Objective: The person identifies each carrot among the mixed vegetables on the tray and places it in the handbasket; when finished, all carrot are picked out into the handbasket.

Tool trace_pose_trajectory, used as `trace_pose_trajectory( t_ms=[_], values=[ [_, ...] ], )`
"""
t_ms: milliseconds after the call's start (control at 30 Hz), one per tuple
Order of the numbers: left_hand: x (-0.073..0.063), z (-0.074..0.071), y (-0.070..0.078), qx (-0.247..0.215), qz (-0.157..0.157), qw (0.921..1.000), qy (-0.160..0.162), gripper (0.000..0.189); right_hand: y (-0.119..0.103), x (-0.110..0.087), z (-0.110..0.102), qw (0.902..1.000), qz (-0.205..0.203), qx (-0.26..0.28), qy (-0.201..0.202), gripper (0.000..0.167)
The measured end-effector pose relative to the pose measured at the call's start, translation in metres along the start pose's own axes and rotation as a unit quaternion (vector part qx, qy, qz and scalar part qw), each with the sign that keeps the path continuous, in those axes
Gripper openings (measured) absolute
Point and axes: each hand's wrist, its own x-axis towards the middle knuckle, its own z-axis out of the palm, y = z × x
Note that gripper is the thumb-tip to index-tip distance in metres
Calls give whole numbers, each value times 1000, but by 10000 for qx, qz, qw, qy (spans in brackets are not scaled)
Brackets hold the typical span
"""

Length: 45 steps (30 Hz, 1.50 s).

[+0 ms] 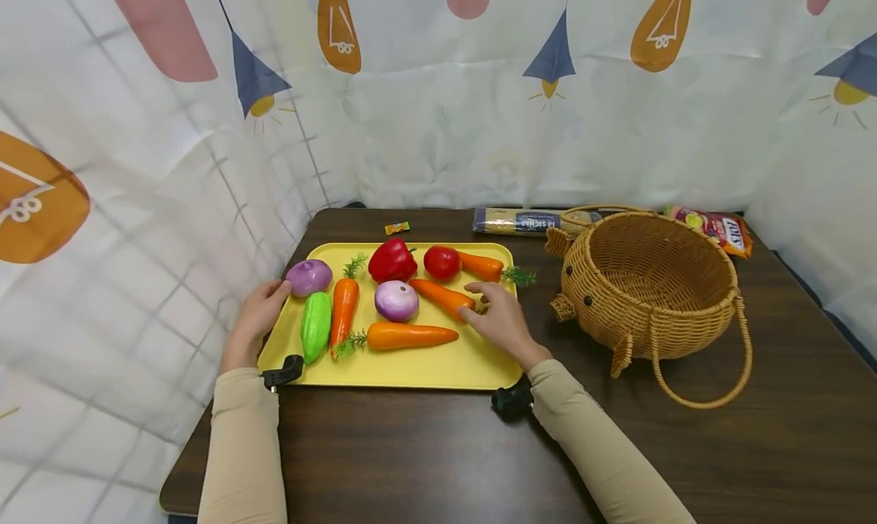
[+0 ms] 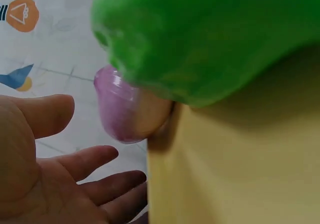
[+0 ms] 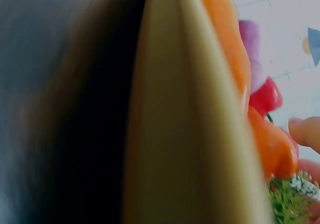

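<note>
A yellow tray (image 1: 479, 364) holds toy-like vegetables. My left hand (image 1: 257, 314) is at its left rim beside a purple onion (image 1: 310, 277); in the left wrist view its fingers are spread apart and hold nothing. A green, bumpy gourd-like vegetable (image 1: 316, 327) lies nearby. My right hand (image 1: 503, 322) reaches over the tray's right side, thumb and fingers apart around the leafy end of an orange carrot (image 1: 441, 297). That carrot's greens (image 3: 292, 199) show in the right wrist view but are mostly hidden by the hand from above.
Also on the tray are a second onion (image 1: 396, 301), a red pepper (image 1: 393, 260), a tomato (image 1: 442, 263) and more carrots (image 1: 411, 336). A wicker pig basket (image 1: 617, 314) stands right of the tray. Behind are a pasta packet (image 1: 514, 222), a snack bag (image 1: 719, 229) and a small wrapper (image 1: 397, 228).
</note>
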Motion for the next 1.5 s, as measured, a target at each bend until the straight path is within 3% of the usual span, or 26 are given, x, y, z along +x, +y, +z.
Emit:
trace_pose_trajectory(
  t_ms=[133,367,567,700,867,1100,1333,1500],
  values=[
    [4,6,-9,-152,-11,9998,-93,70,1,-2,7,9999,74,43,71,46],
    [9,17,-19,-709,247,9962,436,54,7,-8,14,9997,215,121,85,50],
    [10,20,-22,-1160,218,9901,754,52,8,-9,15,9991,407,73,103,53],
    [14,23,-25,-1057,161,9883,1085,52,8,-8,12,9987,434,181,186,53],
    [18,25,-29,-675,325,9877,1375,53,9,-7,9,9974,398,480,349,49],
    [18,25,-32,-248,340,9883,1464,59,7,-5,3,9931,345,927,635,45],
    [19,27,-36,-55,292,9872,1568,62,-1,4,-16,9936,69,1035,437,33],
    [20,28,-37,213,282,9849,1692,64,-5,12,-28,9948,19,990,244,35]
  ],
)
